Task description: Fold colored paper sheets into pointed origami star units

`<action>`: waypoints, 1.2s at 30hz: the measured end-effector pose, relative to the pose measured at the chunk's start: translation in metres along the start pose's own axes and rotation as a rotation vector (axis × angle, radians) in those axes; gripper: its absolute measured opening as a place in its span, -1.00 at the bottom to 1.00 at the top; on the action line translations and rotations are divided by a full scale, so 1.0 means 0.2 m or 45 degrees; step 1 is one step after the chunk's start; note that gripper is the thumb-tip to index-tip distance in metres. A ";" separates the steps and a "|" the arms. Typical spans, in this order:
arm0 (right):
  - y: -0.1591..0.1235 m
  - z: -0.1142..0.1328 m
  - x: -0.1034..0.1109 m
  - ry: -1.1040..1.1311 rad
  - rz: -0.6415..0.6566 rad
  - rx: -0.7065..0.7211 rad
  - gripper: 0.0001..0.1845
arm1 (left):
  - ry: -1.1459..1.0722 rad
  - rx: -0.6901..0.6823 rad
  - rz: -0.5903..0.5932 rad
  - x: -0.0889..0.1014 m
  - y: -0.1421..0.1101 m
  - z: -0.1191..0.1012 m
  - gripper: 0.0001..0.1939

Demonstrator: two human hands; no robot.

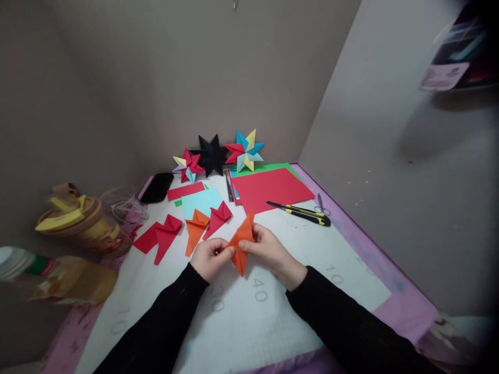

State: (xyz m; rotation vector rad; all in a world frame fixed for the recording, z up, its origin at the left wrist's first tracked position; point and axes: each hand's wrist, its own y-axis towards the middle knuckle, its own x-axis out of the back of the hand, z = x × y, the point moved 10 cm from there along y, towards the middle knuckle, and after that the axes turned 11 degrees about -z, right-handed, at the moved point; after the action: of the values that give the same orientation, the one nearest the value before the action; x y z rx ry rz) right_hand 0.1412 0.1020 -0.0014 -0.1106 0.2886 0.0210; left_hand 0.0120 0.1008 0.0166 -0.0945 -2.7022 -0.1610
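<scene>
The left hand (210, 258) and right hand (272, 253) pinch an orange piece (245, 234) at frame centre, creased to points and joined to nothing. Left of centre lie folded red pieces (169, 231), separate; the red sheet (273, 187) is unfolded. Upper centre, three stars (212, 155) look complete. Far left, a bottle (83, 278) seems to hold something tan; the tumbler's (103, 223) contents are unclear.

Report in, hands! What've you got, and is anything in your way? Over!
Left fingers, right fingers: pinching orange folded paper. Pointed at both ends. Yellow-and-black cutter: off right, seemingly out of the way.
</scene>
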 end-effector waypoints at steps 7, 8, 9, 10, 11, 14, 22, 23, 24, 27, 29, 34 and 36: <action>-0.05 -0.07 -0.07 0.052 0.032 -0.189 -0.81 | 0.144 -0.242 0.054 -0.05 -0.03 -0.09 -0.70; -0.04 -0.07 -0.06 0.071 0.014 -0.189 -0.82 | 0.151 -0.266 0.062 -0.05 -0.03 -0.10 -0.71; -0.04 -0.06 -0.05 0.085 -0.011 -0.189 -0.82 | 0.158 -0.285 0.074 -0.05 -0.03 -0.10 -0.71; -0.03 -0.05 -0.03 0.093 -0.040 -0.188 -0.81 | 0.166 -0.299 0.085 -0.06 -0.03 -0.10 -0.72; -0.02 -0.05 -0.01 0.099 -0.070 -0.187 -0.80 | 0.172 -0.307 0.094 -0.06 -0.03 -0.10 -0.72; 0.01 -0.05 0.04 0.127 -0.139 -0.175 -0.79 | 0.178 -0.318 0.112 -0.06 -0.03 -0.11 -0.71; 0.07 -0.02 0.19 0.134 -0.254 -0.106 -0.82 | 0.176 -0.305 0.117 -0.05 -0.03 -0.11 -0.71; 0.08 -0.02 0.20 0.143 -0.268 -0.109 -0.82 | 0.174 -0.300 0.116 -0.05 -0.03 -0.11 -0.71; 0.08 -0.01 0.21 0.151 -0.283 -0.111 -0.82 | 0.173 -0.295 0.118 -0.05 -0.03 -0.11 -0.71; 0.09 -0.01 0.24 0.181 -0.320 -0.109 -0.82 | 0.173 -0.283 0.115 -0.05 -0.03 -0.11 -0.71; 0.10 0.00 0.26 0.232 -0.335 -0.103 -0.83 | 0.171 -0.279 0.107 -0.05 -0.03 -0.11 -0.71; 0.10 0.03 0.31 0.396 -0.423 -0.072 -0.82 | 0.158 -0.237 0.071 -0.03 -0.02 -0.10 -0.70; 0.08 0.02 0.25 0.390 -0.346 -0.090 -0.80 | 0.155 -0.209 0.050 -0.02 -0.01 -0.08 -0.70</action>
State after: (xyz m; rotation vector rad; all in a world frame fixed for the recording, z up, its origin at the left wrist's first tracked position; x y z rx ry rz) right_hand 0.1902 0.1191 -0.0132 -0.2232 0.5770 -0.2578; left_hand 0.0218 0.0960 0.0288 -0.1805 -2.5605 -0.3651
